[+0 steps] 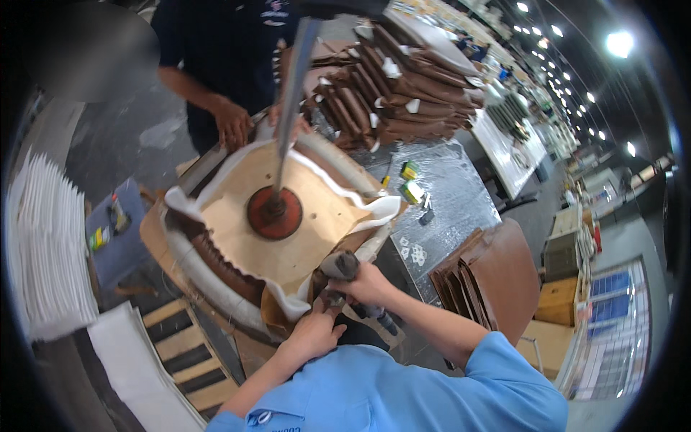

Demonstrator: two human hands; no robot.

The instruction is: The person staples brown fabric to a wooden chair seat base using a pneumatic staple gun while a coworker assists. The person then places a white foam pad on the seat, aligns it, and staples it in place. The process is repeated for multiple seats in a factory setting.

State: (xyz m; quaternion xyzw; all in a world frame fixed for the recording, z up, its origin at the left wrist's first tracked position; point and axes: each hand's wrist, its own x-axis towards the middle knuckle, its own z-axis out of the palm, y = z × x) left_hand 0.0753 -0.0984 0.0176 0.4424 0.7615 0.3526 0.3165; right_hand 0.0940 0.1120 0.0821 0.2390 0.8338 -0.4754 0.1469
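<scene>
A tan wooden seat board point(317, 198) lies in front of me, with white padding point(385, 207) showing around its edge. A gathered brown cover point(227, 263) runs along its near left side. My right hand point(371, 284) is wrapped around a dark staple gun point(345, 265), whose nose points at the board's near corner. Just left of it, my left hand point(317, 330) is closed on the cover's edge at that corner; the fingertips are partly hidden. A red round press disc point(275, 213) on a metal rod point(294, 101) bears down on the board.
A padded grey ring point(191, 263) surrounds the board. Across from me, a co-worker's hand point(232, 124) rests at the far edge. Brown covers point(410, 86) are piled at the back, more brown pieces point(497, 273) at the right. White sheets point(50, 245) are stacked left.
</scene>
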